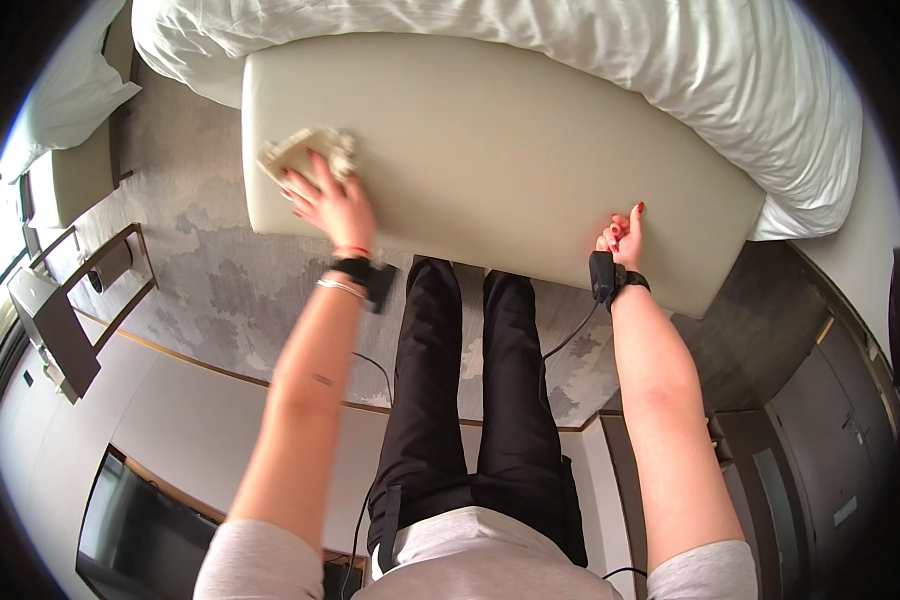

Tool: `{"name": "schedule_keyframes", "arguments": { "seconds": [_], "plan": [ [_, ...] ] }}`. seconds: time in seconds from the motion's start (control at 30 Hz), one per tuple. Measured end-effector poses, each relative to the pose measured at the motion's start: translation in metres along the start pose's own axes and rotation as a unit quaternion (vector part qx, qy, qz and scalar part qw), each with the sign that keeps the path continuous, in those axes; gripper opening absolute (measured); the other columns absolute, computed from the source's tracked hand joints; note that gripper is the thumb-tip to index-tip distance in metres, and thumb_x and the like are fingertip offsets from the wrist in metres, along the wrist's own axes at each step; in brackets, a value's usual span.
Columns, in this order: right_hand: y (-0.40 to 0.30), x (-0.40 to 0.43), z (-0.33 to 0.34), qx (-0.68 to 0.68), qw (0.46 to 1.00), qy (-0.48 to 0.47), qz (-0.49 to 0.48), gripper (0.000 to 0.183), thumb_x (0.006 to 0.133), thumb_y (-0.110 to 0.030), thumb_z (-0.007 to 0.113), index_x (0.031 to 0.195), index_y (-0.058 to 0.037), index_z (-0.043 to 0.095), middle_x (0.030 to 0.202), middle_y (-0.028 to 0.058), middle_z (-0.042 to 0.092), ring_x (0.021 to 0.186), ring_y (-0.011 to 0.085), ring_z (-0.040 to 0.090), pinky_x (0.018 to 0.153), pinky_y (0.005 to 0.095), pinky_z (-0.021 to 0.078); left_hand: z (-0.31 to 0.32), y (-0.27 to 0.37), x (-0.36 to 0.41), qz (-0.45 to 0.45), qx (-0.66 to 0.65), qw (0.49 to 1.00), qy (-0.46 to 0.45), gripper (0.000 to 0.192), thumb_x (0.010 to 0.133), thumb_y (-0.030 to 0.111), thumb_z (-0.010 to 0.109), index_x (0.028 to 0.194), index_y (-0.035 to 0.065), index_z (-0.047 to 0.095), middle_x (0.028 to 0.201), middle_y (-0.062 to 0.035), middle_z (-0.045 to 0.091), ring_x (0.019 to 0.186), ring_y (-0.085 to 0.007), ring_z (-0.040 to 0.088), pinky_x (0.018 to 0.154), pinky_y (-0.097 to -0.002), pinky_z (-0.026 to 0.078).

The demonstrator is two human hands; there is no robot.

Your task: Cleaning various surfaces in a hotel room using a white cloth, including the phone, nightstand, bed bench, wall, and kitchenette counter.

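My left hand [330, 202] lies palm down on a beige cloth [311, 154], fingers spread over it, on the left part of a long padded bench [495, 150]. Both hand and cloth are slightly blurred. The bench has a smooth cream cover that looks like leather. Over its right front part is my right hand [621, 236], with several fingers loosely curled and one digit pointing away from me. I see nothing in it. Whether it touches the bench I cannot tell. Each wrist wears a black strapped device.
A bed with a white duvet [720, 127] borders the bench's far side. My legs [435, 360] stand close to its near edge on patterned grey carpet [217, 300]. A wooden-framed chair [112, 285] is at left, a television [142, 532] behind me. Cables [574, 334] hang beside my legs.
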State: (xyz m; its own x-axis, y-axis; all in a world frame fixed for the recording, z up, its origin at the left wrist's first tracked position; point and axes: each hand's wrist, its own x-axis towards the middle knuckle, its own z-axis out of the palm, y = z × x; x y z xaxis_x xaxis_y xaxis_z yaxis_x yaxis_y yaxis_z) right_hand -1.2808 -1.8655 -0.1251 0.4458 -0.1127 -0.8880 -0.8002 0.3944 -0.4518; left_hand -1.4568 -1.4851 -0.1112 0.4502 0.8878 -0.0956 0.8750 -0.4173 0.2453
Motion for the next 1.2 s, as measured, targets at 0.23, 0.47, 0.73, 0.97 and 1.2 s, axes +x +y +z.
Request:
{"name": "schedule_keyframes", "arguments": {
  "seconds": [0.23, 0.47, 0.73, 0.97, 1.2],
  "plan": [
    [0.004, -0.005, 0.008, 0.002, 1.0, 0.015, 0.01, 0.059, 0.086, -0.06, 0.059, 0.06, -0.008, 0.06, 0.045, -0.0016, 0.046, 0.03, 0.0088, 0.028, 0.032, 0.024, 0.0207, -0.018, -0.121, 0.127, 0.203, -0.028, 0.979, -0.011, 0.059, 0.09, 0.021, 0.055, 0.145, 0.0116, 0.035, 0.146, -0.0281, 0.03, 0.136, -0.0428, 0.029, 0.113, -0.0473, 0.026],
    [0.003, 0.001, 0.004, -0.014, 1.0, 0.016, -0.003, 0.06, 0.085, -0.062, 0.059, 0.061, -0.0073, 0.061, 0.045, -0.0012, 0.047, 0.03, 0.0093, 0.029, 0.032, 0.0242, 0.0203, 0.013, -0.115, 0.025, -0.202, -0.048, 0.975, 0.083, 0.061, 0.094, 0.022, 0.05, 0.149, 0.0127, 0.026, 0.148, -0.0218, 0.033, 0.132, -0.0408, 0.038, 0.11, -0.04, 0.031],
    [-0.004, -0.003, 0.001, -0.001, 1.0, -0.003, 0.008, 0.058, 0.085, -0.061, 0.061, 0.06, -0.0083, 0.062, 0.045, -0.0022, 0.047, 0.03, 0.0082, 0.03, 0.032, 0.0237, 0.0204, 0.019, 0.045, -0.121, -0.435, -0.503, 0.742, -0.089, 0.042, 0.101, 0.022, 0.042, 0.141, 0.0118, 0.034, 0.137, -0.0085, 0.046, 0.118, -0.0217, 0.049, 0.098, -0.0333, 0.041],
    [0.006, -0.003, 0.003, 0.026, 0.999, -0.023, 0.013, 0.051, 0.089, -0.053, 0.059, 0.068, -0.0067, 0.065, 0.048, -0.0015, 0.05, 0.032, 0.0087, 0.031, 0.034, 0.0243, 0.0219, 0.033, 0.064, -0.182, -0.498, -0.575, 0.596, -0.258, 0.039, 0.098, 0.034, 0.044, 0.13, 0.0127, 0.045, 0.132, -0.0053, 0.052, 0.113, -0.0243, 0.053, 0.089, -0.0414, 0.045],
    [0.007, -0.014, 0.004, 0.061, 0.997, -0.052, -0.007, 0.044, 0.094, -0.041, 0.055, 0.076, -0.0022, 0.065, 0.052, 0.0031, 0.053, 0.037, 0.0107, 0.036, 0.036, 0.0249, 0.0247, 0.011, -0.054, -0.057, -0.304, -0.502, 0.805, -0.083, 0.04, 0.099, 0.024, 0.041, 0.133, 0.0048, 0.043, 0.122, -0.009, 0.054, 0.106, -0.0202, 0.054, 0.091, -0.0353, 0.045]
  ]
}}
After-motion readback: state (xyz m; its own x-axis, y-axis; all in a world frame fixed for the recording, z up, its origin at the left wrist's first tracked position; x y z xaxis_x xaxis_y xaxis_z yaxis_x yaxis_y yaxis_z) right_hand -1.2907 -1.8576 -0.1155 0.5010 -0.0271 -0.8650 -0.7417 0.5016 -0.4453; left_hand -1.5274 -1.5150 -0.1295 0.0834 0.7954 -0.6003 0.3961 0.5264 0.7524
